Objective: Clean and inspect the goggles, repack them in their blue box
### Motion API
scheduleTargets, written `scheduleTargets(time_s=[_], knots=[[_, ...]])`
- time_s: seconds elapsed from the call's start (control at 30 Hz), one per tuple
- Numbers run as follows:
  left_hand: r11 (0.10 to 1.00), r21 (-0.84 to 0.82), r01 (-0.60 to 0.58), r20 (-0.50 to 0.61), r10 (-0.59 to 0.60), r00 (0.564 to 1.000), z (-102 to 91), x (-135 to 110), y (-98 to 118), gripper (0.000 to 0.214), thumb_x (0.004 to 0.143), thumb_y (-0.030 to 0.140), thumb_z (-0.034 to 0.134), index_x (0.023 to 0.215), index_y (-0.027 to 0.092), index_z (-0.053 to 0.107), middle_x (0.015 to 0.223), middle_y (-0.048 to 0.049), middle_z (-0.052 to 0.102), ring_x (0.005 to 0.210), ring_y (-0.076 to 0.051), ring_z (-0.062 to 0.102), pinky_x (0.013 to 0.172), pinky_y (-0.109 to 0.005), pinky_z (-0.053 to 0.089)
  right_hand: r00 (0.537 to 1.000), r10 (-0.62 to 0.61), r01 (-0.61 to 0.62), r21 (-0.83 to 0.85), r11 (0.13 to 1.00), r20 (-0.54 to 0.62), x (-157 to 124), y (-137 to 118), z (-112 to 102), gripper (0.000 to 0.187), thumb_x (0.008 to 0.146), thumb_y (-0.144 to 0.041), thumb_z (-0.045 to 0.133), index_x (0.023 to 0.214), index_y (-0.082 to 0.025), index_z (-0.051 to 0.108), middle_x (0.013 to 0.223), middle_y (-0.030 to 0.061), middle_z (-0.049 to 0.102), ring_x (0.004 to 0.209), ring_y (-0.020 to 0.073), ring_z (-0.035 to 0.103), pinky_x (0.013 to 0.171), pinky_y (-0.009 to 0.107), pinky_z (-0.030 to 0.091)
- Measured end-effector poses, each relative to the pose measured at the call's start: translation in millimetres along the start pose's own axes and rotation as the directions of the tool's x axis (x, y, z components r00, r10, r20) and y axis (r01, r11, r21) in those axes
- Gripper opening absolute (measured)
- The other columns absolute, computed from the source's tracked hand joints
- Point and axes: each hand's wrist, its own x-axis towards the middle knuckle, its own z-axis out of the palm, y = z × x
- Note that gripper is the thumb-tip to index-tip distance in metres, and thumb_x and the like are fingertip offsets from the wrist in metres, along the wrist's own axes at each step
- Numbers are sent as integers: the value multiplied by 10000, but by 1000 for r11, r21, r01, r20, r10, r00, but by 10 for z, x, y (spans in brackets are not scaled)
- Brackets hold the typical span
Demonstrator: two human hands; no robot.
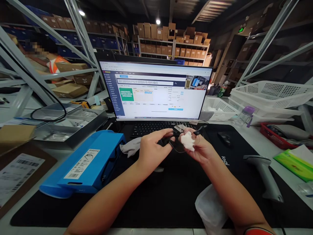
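Note:
My left hand (153,148) pinches one end of a thin black headset (176,145), fingers closed on its band. My right hand (198,148) is closed round a crumpled white wipe (187,141) pressed against the same black headset, whose other end (199,131) sticks out above my fingers. Both hands hover over the black desk mat (171,192), just in front of the black keyboard (158,127) and the lit monitor (156,89).
An open blue box (85,163) lies at the left, a grey cloth (130,147) beside it. A grey barcode scanner (265,174) and black mouse (225,138) lie to the right. A clear plastic bag (210,207) sits near my right forearm. Metal trays, white baskets and shelving surround the desk.

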Motion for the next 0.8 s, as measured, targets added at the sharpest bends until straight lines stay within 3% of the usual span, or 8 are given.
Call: scheduleTargets(time_s=[0.1,0.2,0.3,0.5,0.67,0.8], knots=[[1000,7,22,-44,-22,999,-22,23,-14,258,833,223,771,1077,189,848,966,-41,860,880,-229,838,839,-314,698,1000,-2,4,70,998,-23,2,-47,-18,515,407,-300,1076,771,-241,717,707,-18,701,548,92,554,430,173,420],[999,38,-14,-52,16,998,-10,16,-38,265,827,203,764,1077,180,849,967,-47,860,872,-225,838,833,-309,696,999,-29,30,12,999,-44,5,16,11,483,438,-306,1081,752,-229,723,714,-10,711,572,98,582,478,186,465],[996,74,-58,-20,60,998,18,-11,-64,315,795,153,751,1092,188,849,984,-43,861,864,-222,836,841,-312,694,999,-28,25,-62,998,-45,8,121,55,460,469,-340,1084,739,-214,734,708,-4,710,608,113,618,546,211,506],[985,134,-109,55,103,993,28,-21,-99,363,769,139,749,1112,200,852,1004,-46,860,871,-233,837,826,-314,692,995,-63,56,-103,993,-72,30,168,34,425,481,-324,1078,737,-200,763,677,-12,715,575,97,596,550,210,468],[968,202,-146,120,124,985,18,-9,-113,405,749,131,733,1122,234,855,1021,-33,860,885,-239,838,830,-317,686,997,19,-23,-52,998,-74,94,210,-35,419,482,-321,1067,735,-196,757,655,-8,721,543,112,608,531,227,470],[947,234,-220,147,189,971,23,-38,-96,380,781,157,713,1127,221,855,1030,-54,859,883,-242,836,782,-299,676,993,18,-15,30,999,-118,162,333,-36,458,412,-327,1084,686,-203,739,624,-20,713,515,100,603,495,202,464]])
